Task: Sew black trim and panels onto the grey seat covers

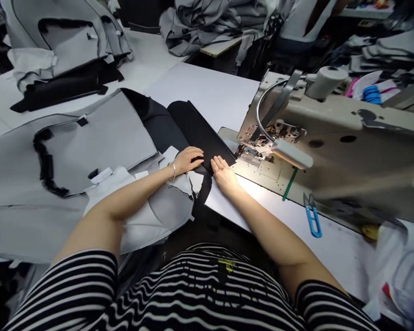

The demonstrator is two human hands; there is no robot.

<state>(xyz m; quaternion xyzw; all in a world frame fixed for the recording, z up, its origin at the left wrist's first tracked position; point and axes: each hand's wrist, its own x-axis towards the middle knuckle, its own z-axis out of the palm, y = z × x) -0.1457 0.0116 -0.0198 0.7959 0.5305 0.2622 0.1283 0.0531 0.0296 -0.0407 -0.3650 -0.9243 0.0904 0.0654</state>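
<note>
A long black fabric panel [202,133] lies folded over, its right edge close to the needle area of the sewing machine [258,147]. My left hand [188,160] rests on the panel's near part, fingers bent a little and thumb apart. Flat against the panel's near right corner is my right hand [223,174], fingers stretched out. The black panel adjoins a large grey fabric piece [106,138] with black trim, spread to the left. White fabric tabs [196,180] stick out below my left hand. The panel's underside is hidden.
Blue thread snips [312,216] lie on the table right of my right hand. A lamp [292,154] on a bent metal neck lights the needle area. More grey and black pieces [72,46] sit at the back left, and a grey fabric heap [214,23] behind.
</note>
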